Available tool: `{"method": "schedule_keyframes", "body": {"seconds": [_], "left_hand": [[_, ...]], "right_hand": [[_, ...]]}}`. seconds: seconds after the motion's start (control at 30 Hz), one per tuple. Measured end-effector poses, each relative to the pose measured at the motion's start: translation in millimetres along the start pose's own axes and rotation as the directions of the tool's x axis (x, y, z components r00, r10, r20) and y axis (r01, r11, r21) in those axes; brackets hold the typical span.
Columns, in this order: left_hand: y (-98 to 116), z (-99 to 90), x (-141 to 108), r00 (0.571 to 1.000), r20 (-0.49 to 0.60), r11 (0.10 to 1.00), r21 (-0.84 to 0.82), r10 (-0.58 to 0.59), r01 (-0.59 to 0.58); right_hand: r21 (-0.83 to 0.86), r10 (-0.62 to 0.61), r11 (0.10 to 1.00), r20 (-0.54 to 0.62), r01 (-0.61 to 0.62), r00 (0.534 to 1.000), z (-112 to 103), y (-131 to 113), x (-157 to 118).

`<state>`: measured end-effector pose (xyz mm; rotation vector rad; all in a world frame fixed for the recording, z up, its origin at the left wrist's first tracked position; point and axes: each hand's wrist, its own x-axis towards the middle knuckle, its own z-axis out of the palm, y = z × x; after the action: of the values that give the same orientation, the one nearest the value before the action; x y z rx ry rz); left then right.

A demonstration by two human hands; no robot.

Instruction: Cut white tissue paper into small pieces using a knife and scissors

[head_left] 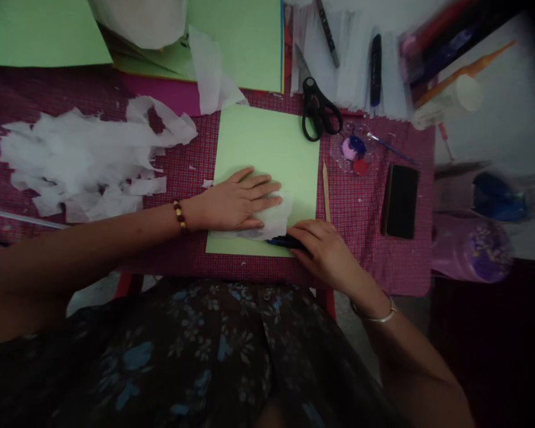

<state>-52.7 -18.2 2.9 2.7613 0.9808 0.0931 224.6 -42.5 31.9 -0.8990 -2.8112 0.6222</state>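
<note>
Scraps of torn white tissue lie heaped at the left of a table spread with a red checked cloth, and green sheets rest along the far edge above them. Further right, the left hand lies flat with fingers spread, palm pressing a small piece of white tissue paper onto a light green card that sits square in the middle of the cloth; it grips nothing, only holds the paper down. A beaded bracelet circles that wrist. At the near right corner of the card the right hand is closed round a dark blue pen, whose tip lies at the lower edge of the tissue piece. Just beside the card's right edge lies a wooden pencil, and above it black scissors. Next come a clear paint palette with pink, blue and red dabs, then a black rectangular block. Folded white paper strips spread along the far edge. Past the cloth's right side, the grey floor holds blurred things: a white cup and a purple container.
</note>
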Motion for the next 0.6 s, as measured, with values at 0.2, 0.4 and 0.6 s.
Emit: {"method": "schedule_keyframes", "body": {"seconds": [0.2,0.4,0.6], "left_hand": [[1,-1.4,0,1.0,-0.013,1.0,-0.016,-0.004,0.004],[-1,3.1,0,1.0,-0.016,0.999,-0.039,-0.005,0.004],[-7,-4.5,-2,1.0,-0.015,0.984,-0.175,-0.023,0.02]], "right_hand": [[0.013,-0.015,1.0,0.001,0.015,1.0,3,-4,-5],[0.055,0.01,0.998,0.009,-0.01,1.0,7,-11,-25],[0.115,0.049,0.992,-0.036,-0.044,0.998,9,-11,-31]]}}
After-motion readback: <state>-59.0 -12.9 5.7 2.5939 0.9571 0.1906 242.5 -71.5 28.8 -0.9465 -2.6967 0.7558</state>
